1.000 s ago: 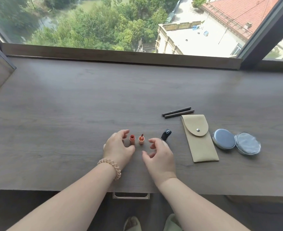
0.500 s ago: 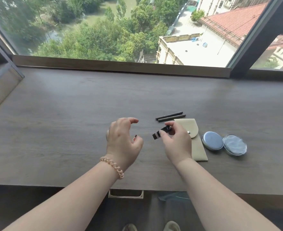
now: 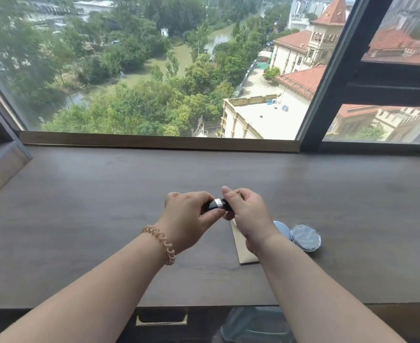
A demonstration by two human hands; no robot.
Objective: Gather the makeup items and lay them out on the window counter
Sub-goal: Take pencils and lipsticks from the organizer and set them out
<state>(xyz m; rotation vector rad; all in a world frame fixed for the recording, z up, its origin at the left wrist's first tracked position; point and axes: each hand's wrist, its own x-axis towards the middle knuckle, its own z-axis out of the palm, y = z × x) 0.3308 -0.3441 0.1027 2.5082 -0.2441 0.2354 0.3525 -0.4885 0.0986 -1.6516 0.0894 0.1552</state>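
Wears a coiled beige plastic wristband [image 3: 160,243] on the left wrist. Pinches a small black cosmetic tube with silver band [image 3: 217,204] at one end with the left hand [image 3: 189,216] and grips the other end with the curled right hand [image 3: 247,214], above the dark wooden window counter [image 3: 80,219]. Further right, on the counter, notes a flat beige pouch [image 3: 239,243] partly behind the right wrist, then two round silver compacts [image 3: 305,236] side by side.

Open counter [image 3: 80,231] left; pouch [image 3: 243,253], tins [image 3: 305,237] right.
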